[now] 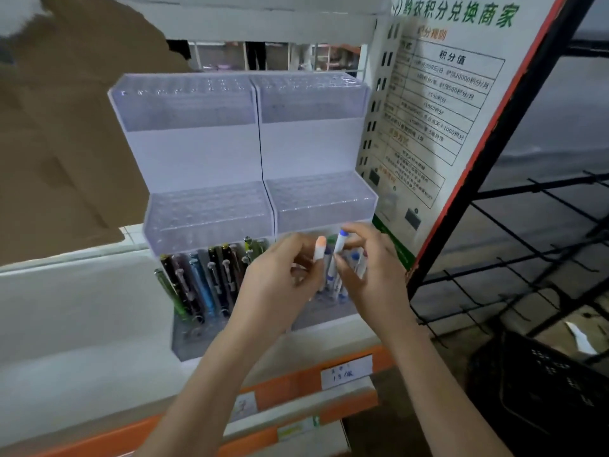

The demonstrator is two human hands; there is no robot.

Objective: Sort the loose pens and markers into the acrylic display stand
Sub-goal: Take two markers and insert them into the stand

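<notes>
Left of the 2 hands, roughly 10 pens [211, 285] stand slotted upright in the acrylic stand [204, 153] so their clips show. The left hand [280, 275] pinches an orange-capped marker [319, 249]. The right hand [369, 268] grips a blue-capped marker [336, 255], upright over the bottom-right tier, likely for slotting.

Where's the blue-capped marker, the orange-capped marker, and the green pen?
Blue-capped marker [336, 258]: head view, on its white barrel.
Orange-capped marker [319, 248]: head view, on its cap.
Green pen [169, 293]: head view, mid-barrel, leftmost in the stand.
</notes>
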